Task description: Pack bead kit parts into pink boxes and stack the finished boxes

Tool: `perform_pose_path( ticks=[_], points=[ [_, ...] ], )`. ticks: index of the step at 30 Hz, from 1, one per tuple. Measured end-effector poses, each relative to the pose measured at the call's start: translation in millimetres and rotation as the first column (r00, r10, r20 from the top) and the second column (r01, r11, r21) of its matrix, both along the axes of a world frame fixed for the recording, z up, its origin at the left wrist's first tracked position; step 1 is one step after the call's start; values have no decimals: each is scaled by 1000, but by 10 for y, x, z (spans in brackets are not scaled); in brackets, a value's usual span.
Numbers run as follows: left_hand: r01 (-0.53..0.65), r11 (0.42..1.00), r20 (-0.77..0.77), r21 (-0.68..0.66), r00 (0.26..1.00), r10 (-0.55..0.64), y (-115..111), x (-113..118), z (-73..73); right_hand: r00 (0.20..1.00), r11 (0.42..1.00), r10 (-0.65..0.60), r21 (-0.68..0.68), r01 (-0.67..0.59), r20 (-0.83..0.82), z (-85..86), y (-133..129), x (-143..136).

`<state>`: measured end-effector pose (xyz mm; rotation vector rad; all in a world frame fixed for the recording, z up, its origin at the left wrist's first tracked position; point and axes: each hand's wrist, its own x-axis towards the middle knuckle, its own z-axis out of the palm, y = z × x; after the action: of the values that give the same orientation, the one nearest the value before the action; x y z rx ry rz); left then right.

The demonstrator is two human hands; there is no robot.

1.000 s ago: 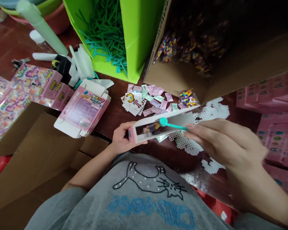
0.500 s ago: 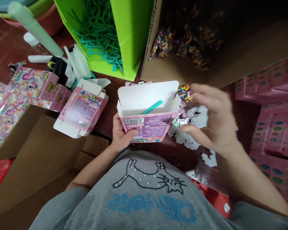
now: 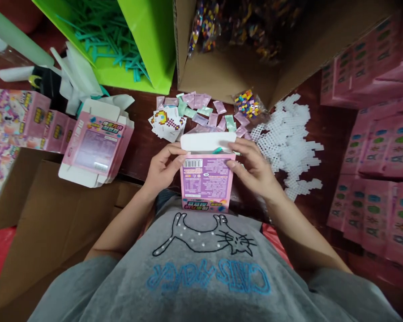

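Note:
Between my two hands stands a small pink and purple cardboard box (image 3: 206, 181), its printed back towards me. The white top flap (image 3: 206, 142) is raised, and a bit of a teal plastic piece (image 3: 217, 150) shows at the mouth. My left hand (image 3: 166, 167) grips the box's upper left corner with thumb and fingers. At the upper right corner my right hand (image 3: 251, 166) holds the box, thumb in front and fingers behind. Beyond the box lie pink and green sachets (image 3: 201, 107), printed pattern cards (image 3: 168, 123) and a bag of colourful beads (image 3: 248, 105).
White pegboards (image 3: 285, 143) are heaped on the right, near stacked pink boxes (image 3: 372, 143). A green bin (image 3: 157, 44) of teal pieces and a carton (image 3: 221, 71) of bead bags stand behind. Flattened pink boxes (image 3: 96, 141) lie left, above an open carton (image 3: 53, 210).
My right hand has come in from the right and taken hold of the box. The box has moved down towards my body and turned upright, and my left hand has shifted to its top corner.

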<state>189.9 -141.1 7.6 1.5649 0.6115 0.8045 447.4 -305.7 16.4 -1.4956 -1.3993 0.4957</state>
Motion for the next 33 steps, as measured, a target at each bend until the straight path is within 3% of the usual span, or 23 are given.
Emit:
perform_pose_path(
  ticks=[3, 8, 13, 16, 20, 24, 27, 30, 33],
  points=[
    [-25, 998, 51, -65, 998, 28, -32, 38, 22, 997, 1000, 2, -7, -3, -79, -8, 9, -40],
    [143, 986, -44, -82, 988, -147, -68, 23, 181, 983, 995, 79, -51, -89, -167, 194, -4, -59],
    [92, 992, -91, -92, 991, -100, -64, 129, 364, 959, 992, -83, -113, 53, -273, 275, 55, -171],
    [97, 993, -122, -64, 987, -104, -38, 169, 412, 958, 993, -85, -101, 59, -274, 296, 58, -157],
    [216, 974, -90, -70, 971, -222, 0, 129, 361, 961, 991, -4, -128, -33, -278, 284, -80, -45],
    [218, 976, -45, 14, 975, -218, 9, 109, 229, 969, 996, 27, -73, -46, -245, 160, -221, 20],
    [230, 970, -100, 85, 970, -221, -26, 173, 228, 983, 999, 38, -24, -43, -180, 122, -226, -20],
    [219, 966, -164, 135, 967, -196, -20, 244, 331, 995, 998, 48, 36, -45, -91, 244, -161, -4],
    [157, 971, -192, 179, 974, -122, 195, 186, 409, 996, 990, -49, 139, 38, 73, 606, -138, 322]
  ],
)
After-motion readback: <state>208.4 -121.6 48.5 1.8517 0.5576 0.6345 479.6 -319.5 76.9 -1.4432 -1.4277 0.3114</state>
